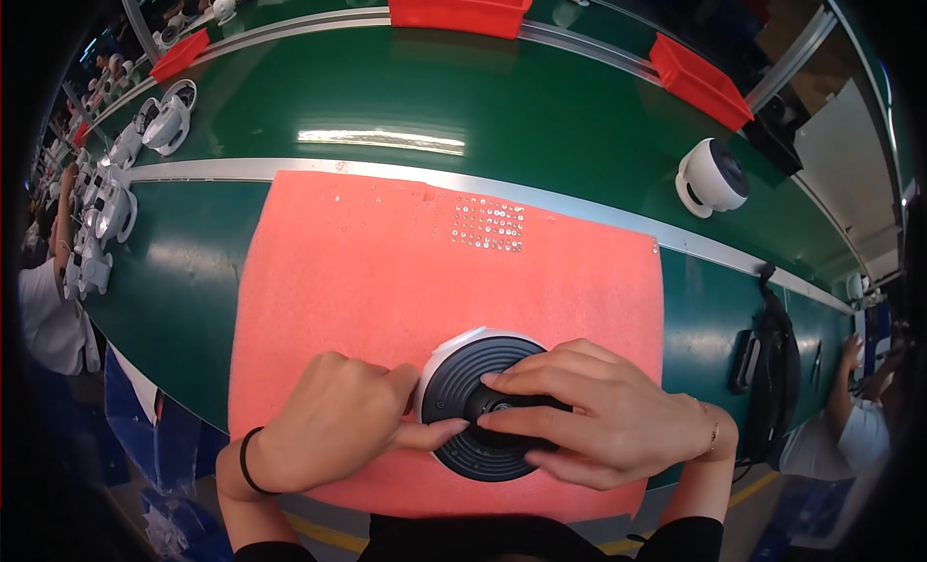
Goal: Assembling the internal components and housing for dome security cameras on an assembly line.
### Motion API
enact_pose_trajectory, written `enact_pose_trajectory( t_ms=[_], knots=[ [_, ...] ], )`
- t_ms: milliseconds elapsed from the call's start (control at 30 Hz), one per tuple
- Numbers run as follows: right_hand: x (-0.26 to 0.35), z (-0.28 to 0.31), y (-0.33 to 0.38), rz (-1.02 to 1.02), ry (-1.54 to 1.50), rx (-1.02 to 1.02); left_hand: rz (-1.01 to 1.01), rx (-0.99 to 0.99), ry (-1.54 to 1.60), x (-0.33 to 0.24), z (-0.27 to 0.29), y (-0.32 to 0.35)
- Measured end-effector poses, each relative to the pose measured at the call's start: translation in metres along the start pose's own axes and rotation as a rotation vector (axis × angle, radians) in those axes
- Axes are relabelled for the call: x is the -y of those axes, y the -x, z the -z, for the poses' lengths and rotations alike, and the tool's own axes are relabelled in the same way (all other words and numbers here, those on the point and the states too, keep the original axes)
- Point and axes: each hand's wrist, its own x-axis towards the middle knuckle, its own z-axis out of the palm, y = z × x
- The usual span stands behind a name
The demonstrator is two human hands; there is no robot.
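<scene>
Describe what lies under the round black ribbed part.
The round black ribbed part rests on a white housing, which sits on the pink foam mat. Both hands cover its centre.

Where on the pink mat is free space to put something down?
The pink mat is bare on its left and middle, between the small screws and the hands. The near edge is crowded: left hand and right hand press on the round black part.
</scene>
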Motion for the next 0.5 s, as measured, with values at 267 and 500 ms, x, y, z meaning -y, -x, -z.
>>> enact_pose_trajectory(
  t_ms=[267, 500],
  knots=[
    [-0.033, -0.033, 0.012, -0.590, -0.667, -0.025, 0.164, 0.271, 0.281, 0.015, -0.013, -0.011],
    [-0.012, -0.017, 0.000, -0.619, -0.719, -0.147, 0.092, -0.032, 0.960, 0.004, -0.019, -0.004]
  ],
)
